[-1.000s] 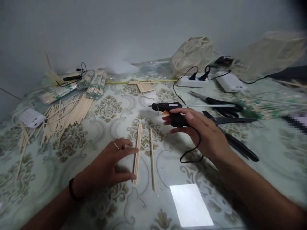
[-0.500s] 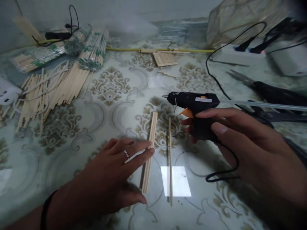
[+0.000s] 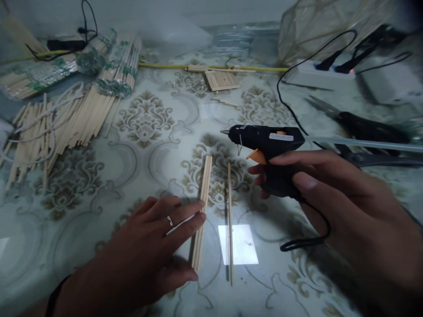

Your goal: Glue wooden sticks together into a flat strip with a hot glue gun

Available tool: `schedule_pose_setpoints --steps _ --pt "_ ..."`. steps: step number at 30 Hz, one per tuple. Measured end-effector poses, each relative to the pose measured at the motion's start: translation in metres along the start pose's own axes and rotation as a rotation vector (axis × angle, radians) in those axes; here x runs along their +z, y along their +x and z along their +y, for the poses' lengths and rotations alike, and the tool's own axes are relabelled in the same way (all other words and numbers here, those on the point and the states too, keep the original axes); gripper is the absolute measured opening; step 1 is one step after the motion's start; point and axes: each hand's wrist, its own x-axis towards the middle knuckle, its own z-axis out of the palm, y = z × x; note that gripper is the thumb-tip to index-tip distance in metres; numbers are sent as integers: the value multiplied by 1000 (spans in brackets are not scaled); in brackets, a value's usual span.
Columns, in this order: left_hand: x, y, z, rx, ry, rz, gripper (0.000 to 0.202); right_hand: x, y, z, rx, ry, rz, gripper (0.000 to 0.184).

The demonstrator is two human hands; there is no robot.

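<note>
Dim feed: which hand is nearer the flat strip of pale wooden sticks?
Left hand: fingertips touch the strip. Right hand, gripping the black glue gun, sits apart to its right.

my right hand (image 3: 333, 198) grips the glue gun (image 3: 267, 143); my left hand (image 3: 155, 237) presses the joined sticks (image 3: 202, 207) onto the counter (image 3: 99, 198).

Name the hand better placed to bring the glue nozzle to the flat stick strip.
Right, probably: the right hand grips the glue gun, its nozzle near the stick strip, while the left hand lies flat, fingers against that strip.
</note>
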Motion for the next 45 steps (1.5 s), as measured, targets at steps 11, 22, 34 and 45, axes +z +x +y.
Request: schedule_pose_setpoints --steps 11,22,34,45 --pt "5 -4 4 -55 -22 -27 91 1 -1 1 22 -42 30 14" --pt "3 -6 3 -17 8 -9 82 0 0 -2 -67 -34 -29 11" --pt "3 -6 3 -16 17 -9 71 -2 6 3 -182 -84 -56 15" --pt "0 -4 8 -37 41 -25 66 1 7 3 -136 -24 -68 12"
